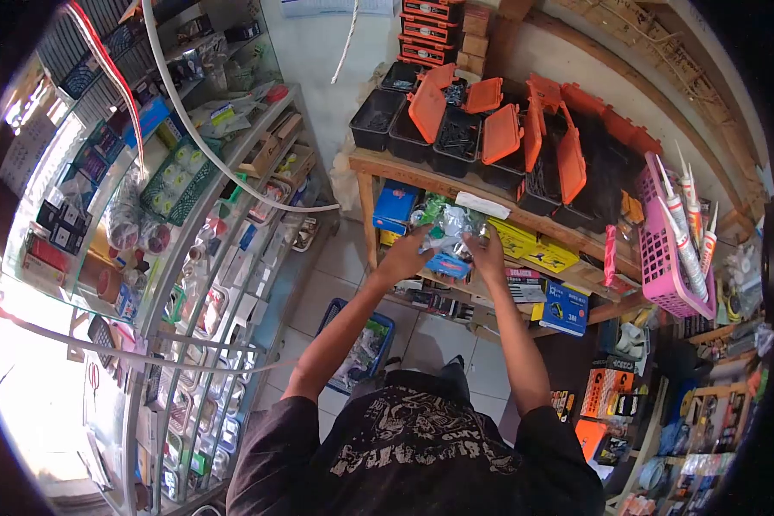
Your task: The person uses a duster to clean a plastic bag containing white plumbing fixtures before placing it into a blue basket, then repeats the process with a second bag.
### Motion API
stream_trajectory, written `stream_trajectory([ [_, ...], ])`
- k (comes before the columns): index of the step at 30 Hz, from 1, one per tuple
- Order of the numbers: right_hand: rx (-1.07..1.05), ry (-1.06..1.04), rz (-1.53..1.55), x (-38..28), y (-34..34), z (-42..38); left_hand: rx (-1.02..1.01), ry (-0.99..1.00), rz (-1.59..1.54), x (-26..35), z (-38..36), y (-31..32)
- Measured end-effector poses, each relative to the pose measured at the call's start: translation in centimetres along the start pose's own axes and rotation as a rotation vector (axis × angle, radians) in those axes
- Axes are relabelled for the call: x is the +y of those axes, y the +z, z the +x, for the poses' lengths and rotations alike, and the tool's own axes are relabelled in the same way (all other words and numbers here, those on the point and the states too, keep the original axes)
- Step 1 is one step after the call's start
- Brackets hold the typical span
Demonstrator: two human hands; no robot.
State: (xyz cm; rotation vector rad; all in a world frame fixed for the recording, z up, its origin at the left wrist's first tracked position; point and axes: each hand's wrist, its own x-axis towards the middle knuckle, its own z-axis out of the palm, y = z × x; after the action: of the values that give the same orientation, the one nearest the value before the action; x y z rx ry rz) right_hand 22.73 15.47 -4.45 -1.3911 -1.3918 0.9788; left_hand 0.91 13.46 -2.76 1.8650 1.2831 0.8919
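Observation:
On the upper shelf of the wooden rack, a bunch of clear plastic packets [452, 225] with small white and green contents lies between my two hands. My left hand [406, 256] grips the packets from the left, fingers and thumb curled against the plastic. From the right, my right hand [488, 254] holds the same bunch, its thumb on the near side. Just beneath the packets is a light blue box [448, 266]. The exact contents are too small to make out, and some fingertips are hidden by the plastic.
Black bins with orange lids [502, 134] line the rack top. A pink basket [667, 258] with sealant tubes hangs at the right. Yellow boxes [537, 248] share the shelf. A blue crate [387, 330] sits on the floor. Glass shelving [232, 232] stands left.

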Motion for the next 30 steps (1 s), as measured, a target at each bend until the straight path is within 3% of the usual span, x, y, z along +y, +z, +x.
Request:
stream_trajectory([
  [2,0.058,-0.038,-0.122,-0.2,0.4,-0.1,0.055,0.126,0.298,0.4,-0.6,0.2],
  [4,0.267,-0.223,-0.564,-1.1,1.1,-0.5,0.111,0.164,0.385,-0.6,-0.5,1.3],
  [5,0.232,-0.116,-0.468,-1.6,1.0,-0.9,0.171,0.206,0.474,-1.0,-0.3,1.9],
  [9,0.234,-0.082,-0.477,-2.5,1.0,-1.5,0.182,0.229,0.581,-1.0,-0.2,2.0],
  [11,0.319,-0.212,-0.670,-1.1,0.8,-1.2,0.206,0.226,0.603,-0.7,-0.2,1.9],
  [15,0.295,-0.206,-0.577,0.4,0.7,-1.2,0.161,0.175,0.619,-2.3,0.2,1.9],
  [18,0.237,-0.192,-0.586,0.6,0.5,-1.1,0.183,0.244,0.660,-2.4,-0.5,1.8],
  [24,0.225,-0.239,-0.759,0.6,0.4,-1.5,0.173,0.298,0.709,-3.0,-1.2,1.9],
  [30,0.241,-0.254,-0.519,1.3,0.3,-2.3,0.235,0.322,0.606,-2.9,-2.0,1.7],
])
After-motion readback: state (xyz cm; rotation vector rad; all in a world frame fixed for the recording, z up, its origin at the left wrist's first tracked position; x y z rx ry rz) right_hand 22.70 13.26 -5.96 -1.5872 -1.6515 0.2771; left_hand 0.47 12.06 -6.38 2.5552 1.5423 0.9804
